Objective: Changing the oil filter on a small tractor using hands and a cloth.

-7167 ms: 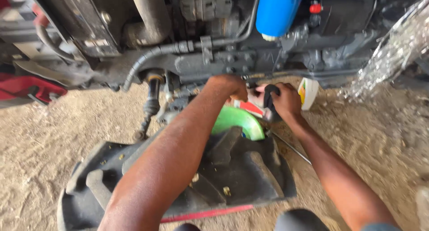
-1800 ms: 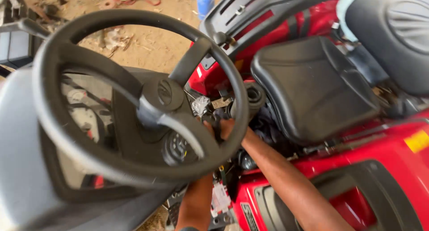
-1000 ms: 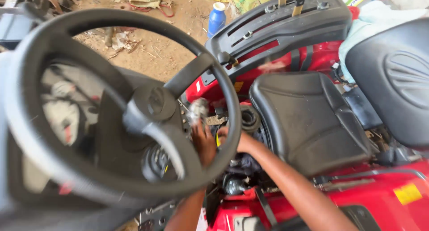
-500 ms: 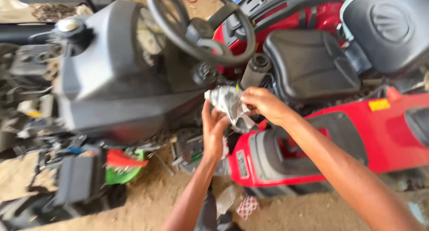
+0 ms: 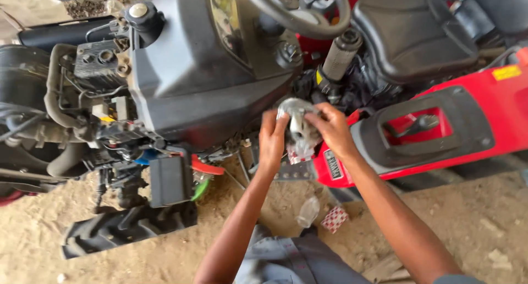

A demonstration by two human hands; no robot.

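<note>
Overhead view of a small red tractor under repair, its engine cover off. Both hands meet at the centre of the frame: the left hand [image 5: 272,138] and the right hand [image 5: 329,129] are closed around a small grey-white metal part wrapped in clear crumpled plastic film [image 5: 297,124], held in the air just beside the machine's black dashboard housing [image 5: 203,64] and above the red side panel [image 5: 429,135]. The fingers of each hand curl onto the part from opposite sides; the film hangs loose below it, so the part appears, as a judgement, only partly unwrapped and not yet fitted anywhere. What it is exactly cannot be told from this view. Work on the machine looks far from finished: the exposed engine block with hoses and cables [image 5: 71,102] stands open at left, and a black rectangular box [image 5: 170,179] hangs free beneath it. Above the hands are the black steering wheel [image 5: 308,12], a ribbed grey-black lever boot [image 5: 338,53] and the black padded seat [image 5: 415,34]. No tabletop is present; the tractor rests on a floor of loose pale sand [image 5: 137,256], on which lie a black lugged tyre section [image 5: 126,229], a small clear plastic bottle [image 5: 308,211] and a red-and-white chequered packet [image 5: 334,218]. The person's grey trousers [image 5: 297,262] show at the lower edge. The setting reads as an open or semi-open workshop in daylight; no walls are visible.
</note>
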